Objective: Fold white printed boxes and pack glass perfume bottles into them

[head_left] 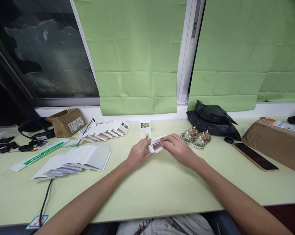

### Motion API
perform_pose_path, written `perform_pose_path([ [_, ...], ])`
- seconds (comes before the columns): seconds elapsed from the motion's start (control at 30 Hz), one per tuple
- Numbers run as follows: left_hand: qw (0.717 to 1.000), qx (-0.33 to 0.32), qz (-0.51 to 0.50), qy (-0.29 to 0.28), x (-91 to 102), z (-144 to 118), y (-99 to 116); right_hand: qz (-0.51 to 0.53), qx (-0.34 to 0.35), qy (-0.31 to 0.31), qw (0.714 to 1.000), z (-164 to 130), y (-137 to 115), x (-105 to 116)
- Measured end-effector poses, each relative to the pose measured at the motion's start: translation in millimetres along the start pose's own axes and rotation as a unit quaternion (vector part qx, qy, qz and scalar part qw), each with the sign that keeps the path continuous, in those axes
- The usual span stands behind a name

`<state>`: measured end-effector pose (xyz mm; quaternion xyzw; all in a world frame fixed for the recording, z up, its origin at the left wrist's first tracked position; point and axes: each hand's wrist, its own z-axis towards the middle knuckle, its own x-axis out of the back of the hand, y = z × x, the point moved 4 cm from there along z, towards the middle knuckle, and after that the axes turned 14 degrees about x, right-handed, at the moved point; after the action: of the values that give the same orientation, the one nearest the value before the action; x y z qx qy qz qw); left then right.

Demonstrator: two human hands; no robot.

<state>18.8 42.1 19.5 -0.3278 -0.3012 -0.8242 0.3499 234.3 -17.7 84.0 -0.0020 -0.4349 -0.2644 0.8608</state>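
Open white carton: my two hands hold this small box, on the near side of the upright printed box and slightly right of it; its open side shows the hollow inside.
Left hand: my fingers and thumb close around the carton's left end.
Right hand: my fingers and thumb grip its right end.
White boxes: a leaning row stands left of the upright printed box.
Flat white cartons: an overlapping spread lies left of the upright printed box, nearer to me.
Clear baubles: a cluster sits right of the upright printed box; I can't make out their contents.
Black plastic bags: stacked farther right of that box.
Smartphone: dark-screened, well right of it on the bench.
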Motion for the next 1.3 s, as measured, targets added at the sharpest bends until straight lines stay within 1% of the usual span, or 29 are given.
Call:
perform_pose_path([
  [0.13,1.000,-0.023,-0.009,-0.008,1.0,0.2,0.8,-0.029,0.017,-0.025,0.999,0.7,-3.0,2.5],
  [0.3,0.999,-0.033,-0.028,-0.017,3.0,0.5,2.9,-0.045,0.040,-0.048,0.997,0.6,-2.9,7.1],
  [0.53,0.997,-0.049,-0.054,-0.026,3.6,1.0,7.2,-0.057,0.048,-0.041,0.996,-2.3,-0.9,6.8],
  [0.73,0.996,-0.034,-0.061,-0.056,5.4,3.9,12.1,-0.035,0.041,-0.031,0.998,-5.1,2.2,1.8],
  [0.83,0.995,-0.028,-0.071,-0.069,6.2,2.9,14.6,-0.009,0.023,-0.022,0.999,-6.4,5.6,-1.6],
  [0.93,0.992,-0.003,-0.080,-0.098,3.8,0.6,14.7,0.020,0.000,-0.004,1.000,-6.5,7.9,-0.8],
  [1.03,0.987,0.021,-0.098,-0.126,0.3,-1.3,12.8,0.038,-0.005,0.003,0.999,-5.8,7.5,2.4],
  [1.1,0.986,0.027,-0.105,-0.129,-0.9,-1.8,10.9,0.042,-0.004,0.006,0.999,-5.8,7.1,4.6],
  [1.2,0.987,0.027,-0.110,-0.116,-0.4,-1.7,8.4,0.046,-0.002,0.007,0.999,-6.3,6.9,5.5],
  [1.3,0.985,0.028,-0.136,-0.102,1.3,-1.7,8.8,0.018,0.004,-0.013,1.000,-6.6,7.0,3.0],
])
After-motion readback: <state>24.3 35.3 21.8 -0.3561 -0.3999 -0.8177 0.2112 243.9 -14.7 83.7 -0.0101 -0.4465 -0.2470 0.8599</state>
